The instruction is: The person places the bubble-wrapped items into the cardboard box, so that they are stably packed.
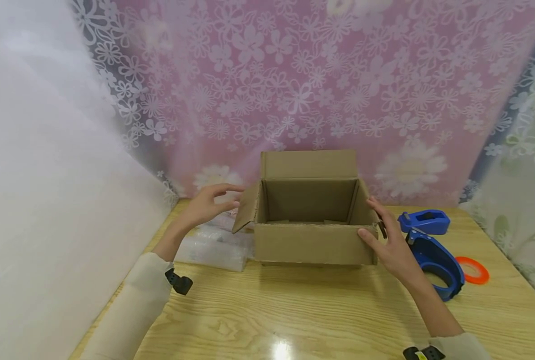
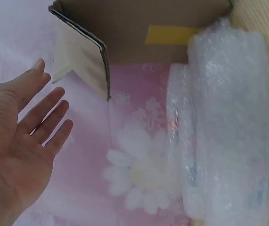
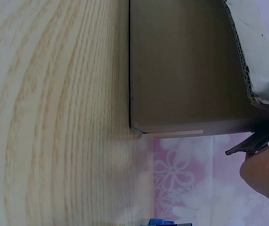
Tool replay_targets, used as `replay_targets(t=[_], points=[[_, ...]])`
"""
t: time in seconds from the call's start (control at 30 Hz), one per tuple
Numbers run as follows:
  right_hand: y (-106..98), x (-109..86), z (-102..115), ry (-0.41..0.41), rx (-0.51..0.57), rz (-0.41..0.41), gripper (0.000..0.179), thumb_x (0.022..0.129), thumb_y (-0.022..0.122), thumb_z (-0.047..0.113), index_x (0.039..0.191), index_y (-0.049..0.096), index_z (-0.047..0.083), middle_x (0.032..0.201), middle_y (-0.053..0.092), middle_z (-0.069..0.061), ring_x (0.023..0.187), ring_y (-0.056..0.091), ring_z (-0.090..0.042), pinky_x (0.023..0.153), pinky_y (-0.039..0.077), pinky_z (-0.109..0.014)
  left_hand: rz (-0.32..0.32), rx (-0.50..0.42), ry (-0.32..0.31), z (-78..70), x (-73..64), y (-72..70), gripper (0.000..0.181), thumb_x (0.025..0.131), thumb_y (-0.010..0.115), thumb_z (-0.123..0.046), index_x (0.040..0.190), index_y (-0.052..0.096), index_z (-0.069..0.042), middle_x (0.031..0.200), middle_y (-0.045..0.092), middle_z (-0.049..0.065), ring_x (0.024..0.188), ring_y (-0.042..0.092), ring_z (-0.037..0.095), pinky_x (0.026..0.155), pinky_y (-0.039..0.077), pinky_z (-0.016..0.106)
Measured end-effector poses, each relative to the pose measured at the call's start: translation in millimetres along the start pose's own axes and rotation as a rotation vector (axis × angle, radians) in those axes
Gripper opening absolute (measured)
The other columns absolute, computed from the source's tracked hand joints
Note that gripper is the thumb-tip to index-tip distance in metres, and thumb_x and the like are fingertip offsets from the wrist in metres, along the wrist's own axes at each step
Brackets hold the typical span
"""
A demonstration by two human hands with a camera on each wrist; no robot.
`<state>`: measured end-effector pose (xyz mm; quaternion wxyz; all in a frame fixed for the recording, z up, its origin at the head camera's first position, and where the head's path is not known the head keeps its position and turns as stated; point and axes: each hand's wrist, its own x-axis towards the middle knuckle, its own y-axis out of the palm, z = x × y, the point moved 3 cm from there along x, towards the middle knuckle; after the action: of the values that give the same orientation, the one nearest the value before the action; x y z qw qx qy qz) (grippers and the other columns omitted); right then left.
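An open cardboard box (image 1: 314, 245) stands on the table, its back flap (image 1: 310, 165) raised and its front flap folded down outward. My left hand (image 1: 209, 202) is beside the outward-leaning left flap (image 1: 247, 204). In the left wrist view, that hand (image 2: 23, 136) has its fingers spread and apart from the cardboard. At the box's right front corner my right hand (image 1: 393, 247) holds the cardboard, thumb on the front flap and fingers along the right side. Only part of this hand (image 3: 268, 172) shows in the right wrist view; its fingertips are mostly hidden.
Bubble-wrapped bundles (image 1: 213, 252) lie left of the box. To the right are a small blue tape dispenser (image 1: 425, 221), a larger blue tape dispenser (image 1: 438, 265) and an orange-red ring (image 1: 473, 270), perhaps a tape roll. A flowered curtain (image 1: 294, 90) hangs behind the table (image 1: 249, 315).
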<state>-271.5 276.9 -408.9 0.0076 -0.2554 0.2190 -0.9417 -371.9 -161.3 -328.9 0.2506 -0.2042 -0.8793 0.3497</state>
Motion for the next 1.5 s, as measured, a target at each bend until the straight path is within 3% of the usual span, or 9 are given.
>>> replay_targets(t=[0.2,0.3,0.43,0.57,0.77,0.93,1.1,1.3,1.5], points=[[0,0.7,-2,-0.006,0.001,-0.002,0.073,0.105,0.062,0.009,0.167,0.025,0.021,0.174,0.013,-0.010,0.158,0.008,-0.042,0.113,0.015,-0.080,0.032,0.112,-0.062,18.0,-24.4,-10.2,0.041,0.102,0.070,-0.032,0.142,0.064,-0.028,0.148,0.061,0.001,0.141,0.051,0.032,0.116,0.040,0.057],[0,0.2,-2,-0.008,0.000,-0.002,0.073,0.105,0.063,0.009,0.166,0.025,0.021,0.174,0.012,-0.008,0.157,0.009,-0.042,0.112,0.015,-0.081,0.043,0.149,-0.091,29.9,-36.1,-14.1,0.045,0.101,0.071,-0.033,0.144,0.063,-0.022,0.152,0.057,0.007,0.140,0.051,0.038,0.114,0.042,0.059],[0,-0.2,-2,-0.012,-0.001,-0.004,0.073,0.105,0.063,0.009,0.166,0.026,0.020,0.174,0.012,-0.007,0.157,0.009,-0.043,0.112,0.015,-0.082,0.056,0.116,-0.075,46.7,-47.9,-16.9,0.045,0.100,0.073,-0.022,0.142,0.064,-0.010,0.156,0.051,0.016,0.142,0.048,0.041,0.116,0.039,0.060],[-2,0.6,-2,-0.017,-0.008,-0.011,0.073,0.104,0.063,0.009,0.166,0.027,0.020,0.174,0.013,-0.010,0.157,0.010,-0.043,0.112,0.015,-0.082,0.051,0.121,-0.093,63.7,-59.3,-14.8,0.048,0.098,0.075,-0.024,0.142,0.064,-0.009,0.152,0.055,0.016,0.141,0.048,0.042,0.115,0.039,0.062],[-1,0.0,-3,-0.013,-0.012,-0.013,0.073,0.104,0.064,0.010,0.166,0.026,0.022,0.174,0.014,-0.008,0.156,0.011,-0.044,0.111,0.017,-0.082,0.063,0.162,-0.194,86.3,-81.3,-7.5,0.052,0.098,0.075,-0.031,0.146,0.062,-0.014,0.151,0.056,0.016,0.139,0.048,0.049,0.110,0.041,0.068],[-1,-0.8,-3,-0.015,-0.021,-0.014,0.073,0.104,0.064,0.010,0.166,0.027,0.021,0.174,0.014,-0.004,0.156,0.012,-0.045,0.112,0.017,-0.081,0.096,0.170,-0.265,102.9,-96.9,-1.2,0.047,0.097,0.076,-0.028,0.141,0.066,-0.017,0.150,0.057,0.016,0.142,0.045,0.047,0.108,0.042,0.068],[-2,-0.4,-3,-0.021,-0.022,-0.024,0.072,0.104,0.064,0.010,0.165,0.028,0.020,0.174,0.015,-0.005,0.157,0.012,-0.044,0.112,0.017,-0.082,0.139,0.155,-0.255,119.3,-108.2,8.6,0.039,0.093,0.080,-0.027,0.131,0.072,-0.018,0.146,0.060,0.017,0.143,0.043,0.048,0.110,0.040,0.068],[-1,1.1,-4,-0.021,-0.005,-0.021,0.072,0.104,0.064,0.008,0.165,0.028,0.019,0.173,0.016,-0.003,0.157,0.011,-0.042,0.113,0.016,-0.081,0.163,0.152,-0.230,130.5,-122.2,16.2,0.055,0.086,0.086,-0.029,0.137,0.069,-0.021,0.144,0.063,0.009,0.139,0.049,0.045,0.110,0.041,0.066],[0,0.9,-6,-0.017,0.009,-0.019,0.072,0.104,0.064,0.008,0.165,0.028,0.020,0.173,0.015,-0.010,0.157,0.010,-0.043,0.113,0.013,-0.082,0.200,0.142,-0.243,132.7,-136.5,20.9,0.073,0.079,0.091,-0.032,0.146,0.062,-0.022,0.151,0.056,0.012,0.142,0.045,0.046,0.112,0.038,0.067]])
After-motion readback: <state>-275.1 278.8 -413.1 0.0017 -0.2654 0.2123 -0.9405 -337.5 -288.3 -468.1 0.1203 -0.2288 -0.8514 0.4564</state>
